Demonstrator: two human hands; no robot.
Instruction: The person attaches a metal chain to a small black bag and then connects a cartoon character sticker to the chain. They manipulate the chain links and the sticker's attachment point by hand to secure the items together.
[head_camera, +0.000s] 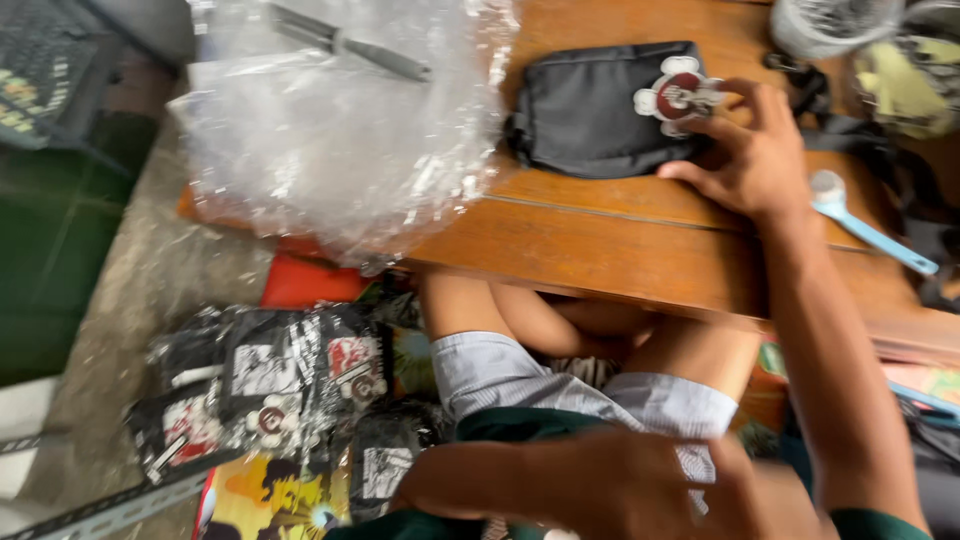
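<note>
A wooden table (620, 240) spans the far right. A sheet of bubble wrap (340, 130) covers its far left end, a knife (350, 42) lying on top. Right of it lies a black pouch (600, 110) with a round red-and-white badge (678, 95). The right hand (750, 155) rests on the pouch, fingers pinching the badge. Packed pouches (270, 385) lie near left on the floor. The left hand (600, 490) is low and near, blurred; I cannot tell its grip.
</note>
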